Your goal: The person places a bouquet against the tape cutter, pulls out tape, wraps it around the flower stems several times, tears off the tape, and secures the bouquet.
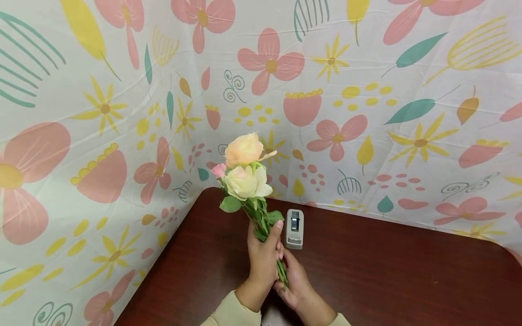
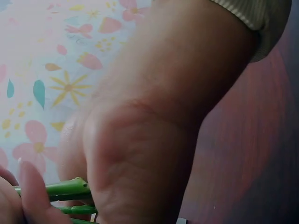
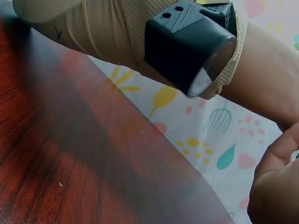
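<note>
A small bunch of roses [image 1: 245,185], peach, cream and pink with green leaves, stands tilted above the table in the head view. My left hand [image 1: 263,256] grips the stems just beneath the leaves, its thumb lying along them. Lower down, my right hand [image 1: 297,283] holds the same stems near their cut ends, partly behind the left hand. Green stem ends [image 2: 70,187] show beside a palm in the left wrist view. Beyond the hands a white tape dispenser [image 1: 295,228] sits on the table, apart from the flowers.
The dark reddish-brown table [image 1: 383,271] runs under both hands. Cloth printed with flowers [image 1: 326,113] hangs along its back and left edges. A black camera [image 3: 187,46] is strapped over a beige sleeve in the right wrist view.
</note>
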`<state>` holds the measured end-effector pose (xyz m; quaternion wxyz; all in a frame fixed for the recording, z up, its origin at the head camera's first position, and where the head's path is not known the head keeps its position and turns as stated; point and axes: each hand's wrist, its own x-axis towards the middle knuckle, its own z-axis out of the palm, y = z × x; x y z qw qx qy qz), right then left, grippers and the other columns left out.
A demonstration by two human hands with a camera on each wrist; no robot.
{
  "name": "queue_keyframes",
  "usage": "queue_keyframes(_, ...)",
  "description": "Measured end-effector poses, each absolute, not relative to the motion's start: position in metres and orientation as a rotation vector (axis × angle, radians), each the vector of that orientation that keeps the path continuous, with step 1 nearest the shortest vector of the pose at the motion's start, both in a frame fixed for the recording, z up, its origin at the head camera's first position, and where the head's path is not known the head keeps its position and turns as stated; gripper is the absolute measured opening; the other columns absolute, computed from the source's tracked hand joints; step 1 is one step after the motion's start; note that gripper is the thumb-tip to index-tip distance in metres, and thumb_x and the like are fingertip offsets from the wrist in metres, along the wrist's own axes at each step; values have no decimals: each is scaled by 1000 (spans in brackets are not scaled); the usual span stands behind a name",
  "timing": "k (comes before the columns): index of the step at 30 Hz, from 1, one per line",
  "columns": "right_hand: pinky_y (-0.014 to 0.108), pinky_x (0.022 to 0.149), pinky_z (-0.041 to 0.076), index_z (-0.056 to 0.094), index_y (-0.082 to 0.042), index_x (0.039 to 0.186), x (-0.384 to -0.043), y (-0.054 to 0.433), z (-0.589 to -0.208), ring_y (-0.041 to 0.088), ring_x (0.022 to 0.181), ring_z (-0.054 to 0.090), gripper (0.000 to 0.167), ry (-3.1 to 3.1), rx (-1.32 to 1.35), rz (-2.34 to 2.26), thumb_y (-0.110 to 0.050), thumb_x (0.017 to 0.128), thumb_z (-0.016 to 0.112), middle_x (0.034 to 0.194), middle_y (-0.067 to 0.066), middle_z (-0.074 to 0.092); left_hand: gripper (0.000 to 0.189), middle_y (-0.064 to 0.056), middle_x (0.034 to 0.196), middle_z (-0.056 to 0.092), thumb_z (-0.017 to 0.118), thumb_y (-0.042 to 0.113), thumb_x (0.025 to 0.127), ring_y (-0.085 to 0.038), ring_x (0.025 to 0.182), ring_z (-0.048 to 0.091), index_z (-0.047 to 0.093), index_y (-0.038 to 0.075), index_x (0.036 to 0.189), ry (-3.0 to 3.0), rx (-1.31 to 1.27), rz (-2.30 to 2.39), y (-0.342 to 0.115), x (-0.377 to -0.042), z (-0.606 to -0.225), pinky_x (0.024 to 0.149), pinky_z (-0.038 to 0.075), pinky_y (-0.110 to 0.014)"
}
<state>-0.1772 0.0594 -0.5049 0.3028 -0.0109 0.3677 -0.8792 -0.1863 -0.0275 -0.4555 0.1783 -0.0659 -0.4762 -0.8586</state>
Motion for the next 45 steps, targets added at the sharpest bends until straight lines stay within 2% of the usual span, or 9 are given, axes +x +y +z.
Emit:
queue_keyframes(5, 9, 36, 32, 52, -25, 76, -177, 61, -504, 0, 47, 55, 46, 948, -12, -2338, -37, 111, 25, 65, -10, 62, 35, 5, 61, 41, 71, 14, 95, -6, 39, 38, 47, 6, 119, -1373, -188, -2397, -24, -187, -460, 38, 35, -24)
queue_keyframes(8, 9, 35, 31, 54, -25, 77, -178, 62, -502, -1, 47, 54, 46, 987, 15, -2335, -37, 111, 25, 65, -10, 62, 26, 5, 56, 40, 71, 17, 95, -6, 39, 37, 49, 3, 94, -1436, -169, -2384, -23, -187, -462, 39, 35, -25)
queue_keyframes(12, 9, 36, 30, 57, -24, 78, -178, 63, -500, -1, 47, 53, 49, 1038, 29, -2326, -38, 111, 24, 65, -10, 62, 45, 4, 48, 37, 70, 24, 96, -6, 38, 36, 41, 0, 71, -1508, -129, -2408, -23, -187, -464, 39, 35, -24)
queue_keyframes(15, 9, 37, 30, 54, -23, 77, -179, 65, -497, -1, 49, 51, 46, 1095, 5, -2299, -36, 111, 25, 66, -10, 60, 36, 3, 50, 39, 67, 26, 98, -7, 39, 36, 48, -3, 90, -1502, -122, -2444, -25, -189, -465, 39, 36, -24)
queue_keyframes(18, 11, 41, 32, 52, -23, 78, -180, 68, -494, 0, 54, 49, 41, 1201, -40, -2256, -34, 110, 29, 68, -10, 58, 34, 3, 54, 40, 65, 28, 100, -9, 39, 36, 47, 1, 111, -1476, -125, -2479, -29, -192, -464, 41, 37, -25)
queue_keyframes(28, 19, 51, 38, 54, -19, 87, -186, 79, -482, 7, 62, 51, 31, 1474, -251, -2126, -28, 109, 33, 74, -4, 57, 24, 2, 54, 43, 54, 26, 106, -10, 37, 39, 44, 4, 111, -1464, -140, -2493, -36, -197, -461, 44, 41, -26)
queue_keyframes(35, 22, 54, 45, 54, -8, 111, -189, 86, -476, 10, 64, 55, 26, 1674, -448, -2005, -22, 109, 33, 86, 3, 62, 23, -1, 62, 57, 52, 27, 107, -14, 49, 56, 45, 5, 109, -1529, -100, -2443, -39, -200, -460, 53, 51, -28)
queue_keyframes(40, 18, 48, 36, 51, 2, 111, -186, 85, -472, 5, 52, 43, 33, 1840, -583, -1912, -30, 110, 40, 82, 4, 58, 29, -2, 71, 68, 48, 32, 108, -15, 61, 68, 45, 4, 113, -1500, -145, -2515, -43, -200, -461, 62, 58, -30)
queue_keyframes(45, 16, 44, 29, 48, 6, 105, -183, 83, -473, 1, 47, 33, 33, 1974, -726, -1857, -25, 111, 40, 67, -2, 43, 31, -2, 74, 73, 46, 32, 109, -19, 67, 72, 47, 2, 116, -1508, -162, -2543, -43, -200, -460, 69, 61, -37)
